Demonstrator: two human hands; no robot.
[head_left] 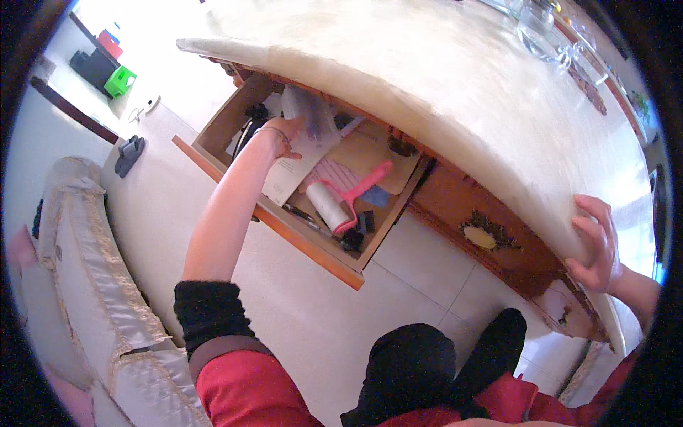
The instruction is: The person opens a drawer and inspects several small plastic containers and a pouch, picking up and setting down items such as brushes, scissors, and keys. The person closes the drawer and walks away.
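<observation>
My left hand [287, 137] reaches into an open wooden drawer [315, 243], over white printed paper [299, 165]. Its fingertips meet a clear plastic bag [312, 115] at the drawer's back; whether they grip it is blurred. A pink-handled lint roller [331, 205] lies in the front right part of the drawer, with pens [307, 216] beside it. Small black items [352, 237] sit in the near corner. My right hand [595, 245] rests on the edge of the pale tabletop [453, 107], fingers apart and holding nothing.
A glass jug [536, 32] stands on the tabletop at the far right. Right of the drawer is a wooden front with an ornate metal handle [483, 237]. A light, lace-trimmed sofa [101, 267] stands at left. Dark slippers [129, 155] lie on the tiled floor.
</observation>
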